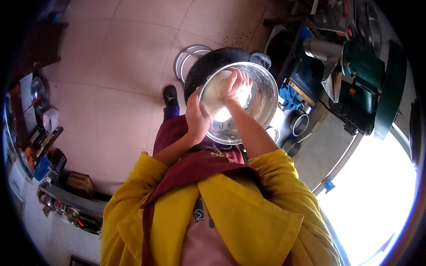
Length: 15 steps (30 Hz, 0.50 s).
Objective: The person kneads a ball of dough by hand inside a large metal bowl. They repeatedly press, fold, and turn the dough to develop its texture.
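Observation:
A wide steel bowl (262,104) is in front of me over a black round vessel (202,62), with a mass of white dough (215,95) inside it. My left hand (195,113) grips the left rim of the bowl, fingers pressed along its outside. My right hand (234,88) reaches into the bowl and has its curled fingers on the top of the dough, pressing into it.
A steel ring frame (183,55) stands on the tiled floor behind the vessel. A green machine (361,68) with a metal chute, a blue cloth (290,95) and small pots (300,124) are at my right. Shelves with kitchenware (44,159) line the left side.

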Motion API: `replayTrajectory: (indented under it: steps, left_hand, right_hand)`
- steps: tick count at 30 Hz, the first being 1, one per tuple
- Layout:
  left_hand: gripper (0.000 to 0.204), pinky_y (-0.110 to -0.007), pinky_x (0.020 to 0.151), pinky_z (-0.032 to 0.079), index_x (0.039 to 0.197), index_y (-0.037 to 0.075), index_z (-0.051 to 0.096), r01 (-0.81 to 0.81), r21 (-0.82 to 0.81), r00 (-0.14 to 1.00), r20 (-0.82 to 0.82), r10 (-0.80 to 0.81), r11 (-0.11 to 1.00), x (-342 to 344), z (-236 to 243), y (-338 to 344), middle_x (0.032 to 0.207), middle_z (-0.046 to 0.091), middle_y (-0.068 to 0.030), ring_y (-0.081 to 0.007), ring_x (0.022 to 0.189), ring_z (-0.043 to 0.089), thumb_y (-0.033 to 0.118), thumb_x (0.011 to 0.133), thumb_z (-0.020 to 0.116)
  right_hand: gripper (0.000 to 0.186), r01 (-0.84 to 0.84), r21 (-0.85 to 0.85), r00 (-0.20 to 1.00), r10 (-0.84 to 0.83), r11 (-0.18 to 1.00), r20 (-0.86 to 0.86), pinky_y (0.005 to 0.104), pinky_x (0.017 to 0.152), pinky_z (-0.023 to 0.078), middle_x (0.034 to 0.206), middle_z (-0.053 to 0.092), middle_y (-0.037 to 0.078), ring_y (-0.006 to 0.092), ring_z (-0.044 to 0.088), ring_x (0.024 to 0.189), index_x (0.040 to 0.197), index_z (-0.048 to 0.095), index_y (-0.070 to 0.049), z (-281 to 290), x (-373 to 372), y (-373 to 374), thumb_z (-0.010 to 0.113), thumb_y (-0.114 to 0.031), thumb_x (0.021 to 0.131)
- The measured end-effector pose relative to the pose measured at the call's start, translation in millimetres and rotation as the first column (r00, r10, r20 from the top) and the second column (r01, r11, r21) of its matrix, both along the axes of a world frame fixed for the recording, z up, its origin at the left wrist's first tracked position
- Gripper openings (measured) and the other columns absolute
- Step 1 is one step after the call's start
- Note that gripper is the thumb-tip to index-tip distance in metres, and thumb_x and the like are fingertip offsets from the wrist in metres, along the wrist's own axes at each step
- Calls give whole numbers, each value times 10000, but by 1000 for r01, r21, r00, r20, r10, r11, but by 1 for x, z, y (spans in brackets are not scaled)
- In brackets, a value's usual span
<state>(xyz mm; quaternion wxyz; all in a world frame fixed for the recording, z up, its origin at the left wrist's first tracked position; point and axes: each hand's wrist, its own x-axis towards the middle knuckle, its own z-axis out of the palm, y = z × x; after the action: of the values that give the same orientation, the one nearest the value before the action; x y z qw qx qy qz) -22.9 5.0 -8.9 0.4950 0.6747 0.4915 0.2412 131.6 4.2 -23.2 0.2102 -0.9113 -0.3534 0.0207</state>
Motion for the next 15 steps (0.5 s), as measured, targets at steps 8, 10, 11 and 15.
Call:
replayTrajectory:
  steps: [8,10,11,15]
  left_hand:
    - [462,-458,1006,436,1330,-3,474,-9,-9,999,-33,8,1000,1,-1,0,1253,566,-236,-407,1187,536,-38,870,505]
    - [466,-463,991,440,1335,-21,454,-16,61,998,-65,20,998,4,-4,-5,1242,564,-248,-421,1164,541,-40,871,491]
    - [474,-460,995,438,1328,-31,452,-8,50,998,-69,11,999,6,-7,-3,1252,559,-252,-424,1165,541,3,865,549]
    - [557,-444,1008,441,1301,-38,478,-60,102,998,-26,63,993,9,-9,-4,1251,573,-260,-420,1192,540,43,786,675]
  right_hand:
    - [365,-89,-21,995,90,996,33,501,744,502,870,679,192,433,640,798,798,630,-67,-11,25,4,373,-291,930]
    - [357,-56,-127,998,60,990,21,507,765,503,865,680,191,426,647,808,811,642,-96,-16,28,3,378,-303,932]
    - [358,-67,-186,996,77,980,45,509,779,503,865,682,193,429,647,814,820,645,-98,-12,31,7,379,-308,933]
    - [426,-110,-145,940,56,983,-336,469,852,507,885,712,202,387,682,873,859,736,-48,38,23,1,505,-404,887]
